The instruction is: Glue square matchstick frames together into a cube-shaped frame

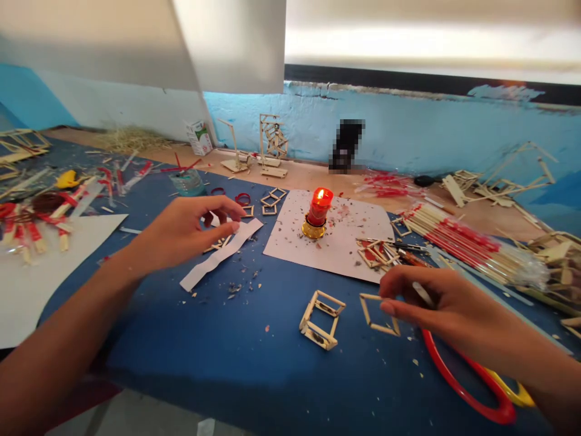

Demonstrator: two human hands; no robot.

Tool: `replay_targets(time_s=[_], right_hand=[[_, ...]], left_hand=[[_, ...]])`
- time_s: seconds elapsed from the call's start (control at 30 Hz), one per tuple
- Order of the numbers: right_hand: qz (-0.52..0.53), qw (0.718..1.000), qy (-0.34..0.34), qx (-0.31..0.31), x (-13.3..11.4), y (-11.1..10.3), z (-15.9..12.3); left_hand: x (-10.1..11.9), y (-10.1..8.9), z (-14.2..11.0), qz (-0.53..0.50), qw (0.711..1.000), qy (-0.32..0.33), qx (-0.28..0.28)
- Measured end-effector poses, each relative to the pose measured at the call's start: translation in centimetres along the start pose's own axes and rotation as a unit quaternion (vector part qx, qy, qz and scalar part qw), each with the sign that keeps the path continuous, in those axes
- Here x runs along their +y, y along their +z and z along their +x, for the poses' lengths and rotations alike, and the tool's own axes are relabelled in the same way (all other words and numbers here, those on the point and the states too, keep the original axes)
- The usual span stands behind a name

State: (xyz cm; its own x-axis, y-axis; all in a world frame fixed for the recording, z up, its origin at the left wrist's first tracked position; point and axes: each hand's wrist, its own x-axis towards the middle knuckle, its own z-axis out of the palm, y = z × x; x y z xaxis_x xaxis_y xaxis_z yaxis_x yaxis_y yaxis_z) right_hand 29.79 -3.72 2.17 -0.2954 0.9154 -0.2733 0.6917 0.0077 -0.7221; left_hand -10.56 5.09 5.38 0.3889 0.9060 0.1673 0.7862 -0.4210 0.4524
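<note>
My left hand (190, 230) hovers over a white paper strip (227, 253), thumb and fingers apart, with nothing seen between them. Thumb and forefinger of my right hand (436, 297) pinch a small square frame of thin wooden sticks (365, 312) by its upper corner. A pale, slim object (423, 295) also shows among the right fingers; its kind is unclear. Just left of that frame stands a small box-shaped stick frame (322, 321) on the blue tabletop (218, 363). Red scissor handles (467, 381) lie partly under my right forearm.
A lit red candle (320, 209) in a gold holder stands on white paper (290, 242) strewn with burnt bits. Bagged stick bundles (472, 242) lie at right. Stick models (272, 145) stand by the wall. A glass (188, 181) and red-wrapped sticks (34, 230) are at left.
</note>
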Motion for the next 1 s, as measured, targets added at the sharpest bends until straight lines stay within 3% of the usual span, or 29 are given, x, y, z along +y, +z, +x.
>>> replay_targets(time_s=[0.1, 0.2, 0.4, 0.53, 0.7, 0.8, 0.9, 1.0], right_hand=[[0.064, 0.997, 0.021, -0.022, -0.7, 0.5, 0.3], [0.134, 0.989, 0.039, -0.04, -1.0, 1.0, 0.8], [0.128, 0.989, 0.043, -0.056, -0.5, 1.7, 1.4], [0.148, 0.986, 0.049, -0.053, -0.6, 2.2, 1.5], [0.278, 0.956, 0.083, -0.045, -1.9, 3.3, 1.2], [0.327, 0.94, 0.088, -0.036, -2.6, 4.1, 1.0], [0.35, 0.933, 0.081, -0.022, -3.0, 4.6, 0.8], [0.363, 0.928, 0.086, -0.01, -3.2, 5.1, 0.6]], left_hand=[[0.8, 0.8, -0.1, 0.031, 0.998, 0.043, -0.043], [1.2, 0.9, 1.8, 0.1, 0.991, 0.076, -0.05], [-2.2, 1.9, 9.7, 0.165, 0.984, 0.019, -0.062], [-3.6, 4.2, 12.1, 0.173, 0.983, 0.008, -0.063], [-3.7, 4.7, 12.5, 0.114, 0.99, 0.056, -0.056], [-2.7, 4.4, 12.2, 0.063, 0.996, 0.056, -0.008], [-0.2, 4.6, 10.3, 0.012, 0.997, 0.048, 0.054], [3.5, 5.2, 6.3, -0.046, 0.996, 0.063, 0.052]])
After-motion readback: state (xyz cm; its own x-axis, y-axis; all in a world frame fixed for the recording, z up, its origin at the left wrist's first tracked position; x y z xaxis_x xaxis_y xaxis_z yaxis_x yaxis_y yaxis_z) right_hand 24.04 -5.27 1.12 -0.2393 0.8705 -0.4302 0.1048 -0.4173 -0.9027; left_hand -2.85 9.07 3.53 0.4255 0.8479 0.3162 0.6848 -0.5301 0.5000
